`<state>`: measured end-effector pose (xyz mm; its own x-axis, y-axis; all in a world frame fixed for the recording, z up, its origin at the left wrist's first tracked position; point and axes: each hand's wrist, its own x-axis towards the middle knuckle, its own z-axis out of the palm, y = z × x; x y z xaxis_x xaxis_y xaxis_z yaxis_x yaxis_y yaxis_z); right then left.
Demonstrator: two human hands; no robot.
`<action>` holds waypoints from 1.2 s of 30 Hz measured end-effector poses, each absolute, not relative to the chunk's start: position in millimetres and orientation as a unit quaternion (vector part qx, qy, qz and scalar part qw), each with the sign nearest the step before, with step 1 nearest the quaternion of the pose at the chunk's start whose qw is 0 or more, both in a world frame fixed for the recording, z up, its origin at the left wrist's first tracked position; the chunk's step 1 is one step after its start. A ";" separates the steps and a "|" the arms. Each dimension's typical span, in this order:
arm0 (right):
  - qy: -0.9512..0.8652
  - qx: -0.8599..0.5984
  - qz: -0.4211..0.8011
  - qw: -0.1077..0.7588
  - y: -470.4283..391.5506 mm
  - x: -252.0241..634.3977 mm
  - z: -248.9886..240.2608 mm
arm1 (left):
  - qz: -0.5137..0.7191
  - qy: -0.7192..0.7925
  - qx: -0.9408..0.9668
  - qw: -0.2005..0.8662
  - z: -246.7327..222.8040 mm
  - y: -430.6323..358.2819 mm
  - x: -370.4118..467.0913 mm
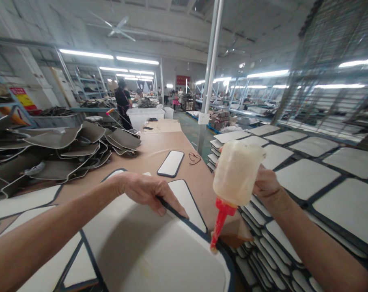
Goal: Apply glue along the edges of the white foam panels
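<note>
My right hand [267,187] grips an upturned translucent glue bottle [237,172] with a red nozzle [218,222]. The nozzle tip touches the dark edge of a large white panel [159,251] lying in front of me. My left hand [149,191] presses flat on the far edge of that same panel, fingers spread along its dark border. More white panels with dark borders [188,200] lie under and beside it on the brown table [159,152].
A heap of grey curved pieces [62,152] fills the table's left. A small white panel [171,163] and a dark cord [194,158] lie further back. Racks of white panels [308,170] stand at right. A person in black [123,103] stands far off near a white pillar [210,69].
</note>
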<state>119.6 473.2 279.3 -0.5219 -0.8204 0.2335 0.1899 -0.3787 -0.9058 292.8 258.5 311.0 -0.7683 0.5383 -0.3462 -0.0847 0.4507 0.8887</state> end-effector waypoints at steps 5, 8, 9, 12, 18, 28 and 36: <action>0.443 -0.340 -0.749 0.357 482.7 111.6 268.2 | 0.525 0.790 0.138 0.285 310.6 257.0 295.4; 0.438 -0.321 -0.758 0.362 487.6 110.2 264.0 | 0.507 0.798 0.135 0.296 308.6 254.1 297.6; 0.437 -0.317 -0.762 0.357 487.6 111.1 264.2 | 0.501 0.801 0.135 0.298 308.2 253.4 297.9; 0.444 -0.323 -0.769 0.327 483.5 116.6 268.4 | 0.489 0.810 0.136 0.293 308.0 252.3 298.1; 0.454 -0.326 -0.775 0.294 485.2 120.2 266.0 | 0.487 0.818 0.136 0.274 308.1 247.1 303.0; 0.449 -0.286 -0.827 0.179 500.0 120.5 257.6 | 0.522 0.824 0.109 0.192 301.4 231.2 317.7; 0.449 -0.251 -0.856 0.057 505.4 128.0 244.7 | 0.518 0.834 0.095 0.165 292.8 223.7 328.0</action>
